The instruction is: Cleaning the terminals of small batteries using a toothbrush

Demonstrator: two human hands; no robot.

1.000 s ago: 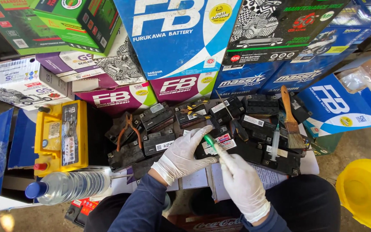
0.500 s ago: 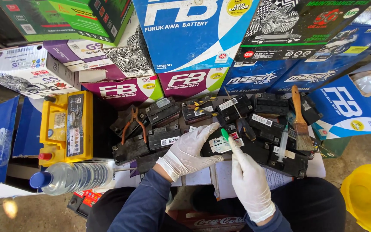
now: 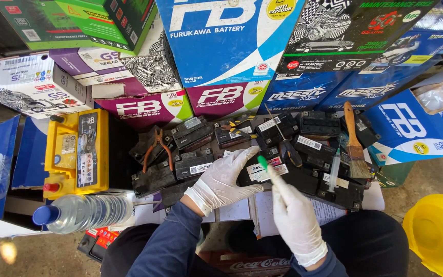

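Both gloved hands work over a cluster of small black batteries (image 3: pixel 262 154) on a low bench; compared with the views a second and half a second earlier, the left hand (image 3: pixel 224 179) has slid rightward along the row and now lies palm down, fingers spread flat, on one small battery (image 3: pixel 262 172) near the middle of the cluster, while the right hand (image 3: pixel 294 218) has travelled with it, so that the green-tipped tool (image 3: pixel 263 164) has moved from the left part of the row to this battery's top; the shift suggests that work has passed from one cell to a neighbour, the left hand steadying the case rather than gripping it; the right hand is closed in a pinch on the tool, index finger extended along the shaft, tip pointing up and left at the battery, though contact cannot be confirmed; the left forearm enters from below in a blue sleeve, wrist bent slightly, and the right wrist rises near vertically from the lap; nearby lie orange pliers (image 3: pixel 158 149), a screwdriver (image 3: pixel 285 146), a paintbrush (image 3: pixel 354 146) and a syringe (image 3: pixel 334 172), all untouched; a yellow battery (image 3: pixel 78 154) and a water bottle (image 3: pixel 80 213) rest at left, well apart from the hands; stacked cartons (image 3: pixel 221 46) fill the background.
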